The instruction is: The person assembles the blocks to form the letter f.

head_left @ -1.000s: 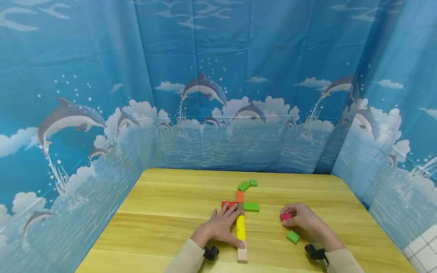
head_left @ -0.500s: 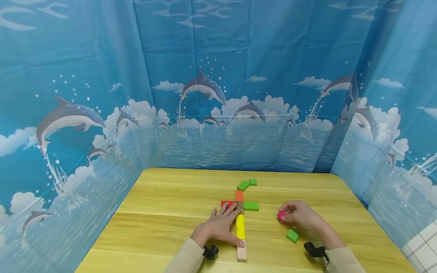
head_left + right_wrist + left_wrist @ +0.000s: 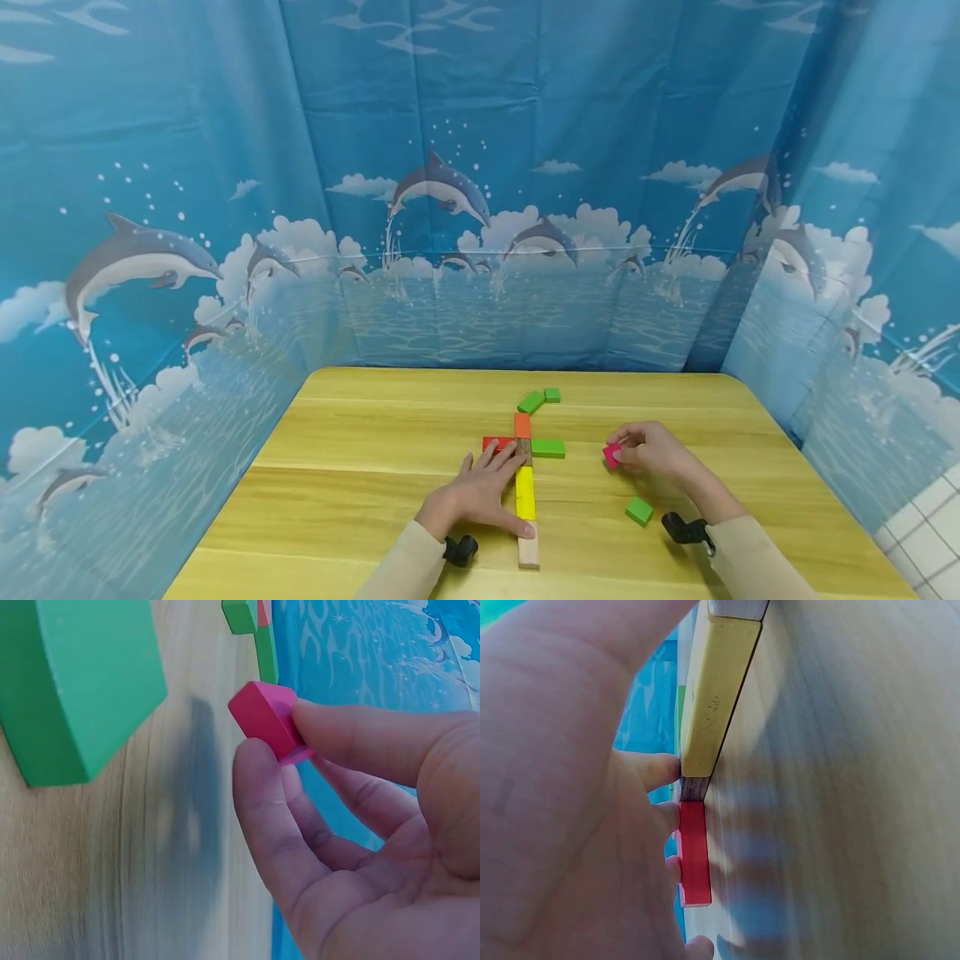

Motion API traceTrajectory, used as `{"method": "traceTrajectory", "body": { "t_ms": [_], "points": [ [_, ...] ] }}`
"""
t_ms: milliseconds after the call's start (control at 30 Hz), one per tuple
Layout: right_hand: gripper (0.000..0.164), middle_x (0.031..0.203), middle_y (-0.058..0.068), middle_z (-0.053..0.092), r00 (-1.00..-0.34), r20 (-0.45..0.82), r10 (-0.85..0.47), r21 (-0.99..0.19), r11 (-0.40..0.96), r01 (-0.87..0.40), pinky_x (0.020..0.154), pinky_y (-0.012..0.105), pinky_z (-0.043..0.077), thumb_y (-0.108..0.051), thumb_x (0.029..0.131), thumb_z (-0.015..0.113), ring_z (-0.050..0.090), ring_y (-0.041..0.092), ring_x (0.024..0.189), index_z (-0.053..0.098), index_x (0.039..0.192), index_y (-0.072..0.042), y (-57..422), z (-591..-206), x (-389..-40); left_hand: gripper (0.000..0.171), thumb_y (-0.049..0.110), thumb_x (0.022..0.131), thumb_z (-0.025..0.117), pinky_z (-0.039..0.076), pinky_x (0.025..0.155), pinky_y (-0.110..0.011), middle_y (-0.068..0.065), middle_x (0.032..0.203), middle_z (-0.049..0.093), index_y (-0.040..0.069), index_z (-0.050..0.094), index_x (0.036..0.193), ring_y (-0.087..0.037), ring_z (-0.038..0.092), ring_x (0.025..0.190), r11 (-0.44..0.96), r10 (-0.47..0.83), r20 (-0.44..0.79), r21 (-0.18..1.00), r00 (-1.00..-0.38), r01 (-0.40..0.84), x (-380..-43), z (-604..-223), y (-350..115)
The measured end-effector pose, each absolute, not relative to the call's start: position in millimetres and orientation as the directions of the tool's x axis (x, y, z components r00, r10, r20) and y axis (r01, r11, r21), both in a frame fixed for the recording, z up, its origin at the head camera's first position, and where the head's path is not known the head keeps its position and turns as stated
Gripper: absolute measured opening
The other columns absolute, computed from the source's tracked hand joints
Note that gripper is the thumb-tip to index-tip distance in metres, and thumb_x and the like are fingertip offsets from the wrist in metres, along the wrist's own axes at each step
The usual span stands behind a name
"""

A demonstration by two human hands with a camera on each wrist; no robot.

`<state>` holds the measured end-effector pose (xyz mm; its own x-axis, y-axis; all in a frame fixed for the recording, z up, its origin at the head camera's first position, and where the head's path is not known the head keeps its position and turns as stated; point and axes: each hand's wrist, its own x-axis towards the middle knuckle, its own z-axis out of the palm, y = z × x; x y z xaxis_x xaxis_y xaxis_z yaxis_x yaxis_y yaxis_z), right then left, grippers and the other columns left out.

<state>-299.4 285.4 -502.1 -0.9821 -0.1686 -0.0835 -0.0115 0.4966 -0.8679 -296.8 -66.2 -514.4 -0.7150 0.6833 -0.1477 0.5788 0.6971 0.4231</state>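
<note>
My left hand (image 3: 474, 497) lies with spread fingers over a row of blocks. Its fingertips touch the red block (image 3: 495, 442) and brown block (image 3: 524, 452), while the thumb rests on the pale wooden block (image 3: 528, 553). Between them runs the yellow block (image 3: 525, 493). My right hand (image 3: 658, 456) pinches a small pink block (image 3: 264, 720) between thumb and fingertips, tilted and held above the table in the right wrist view. A loose green block (image 3: 639, 511) lies on the table near that hand.
Beyond the brown block sits an orange block (image 3: 522, 425), with a green block (image 3: 548, 448) at its right. Farther back lie an angled green block (image 3: 532, 402) and a small green one (image 3: 552, 395). A dolphin-print curtain (image 3: 420, 317) surrounds the wooden table (image 3: 360, 467).
My right hand has moved a little left and away from me with the pink block, which has turned in the fingers. The left hand stays on the row; the head view has shifted slightly.
</note>
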Motion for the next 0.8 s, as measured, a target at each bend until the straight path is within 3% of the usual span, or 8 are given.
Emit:
{"method": "traceTrajectory", "body": {
  "t_ms": [800],
  "points": [
    [0.030,0.109,0.018,0.066,-0.997,-0.074,-0.029,-0.890,0.453,0.053,0.078,0.036,0.059,-0.004,0.095,0.069,0.065,0.025,0.093,0.066,0.123,0.004,276,-507,-329,0.111,0.077,0.076,0.069,0.007,0.116,-0.067,0.000,0.169,0.006,0.029,0.019,0.163,-0.029,-0.002,0.154,0.710,0.669,-0.152,0.418,-0.727,0.566,-295,-514,-64]
  ]
}}
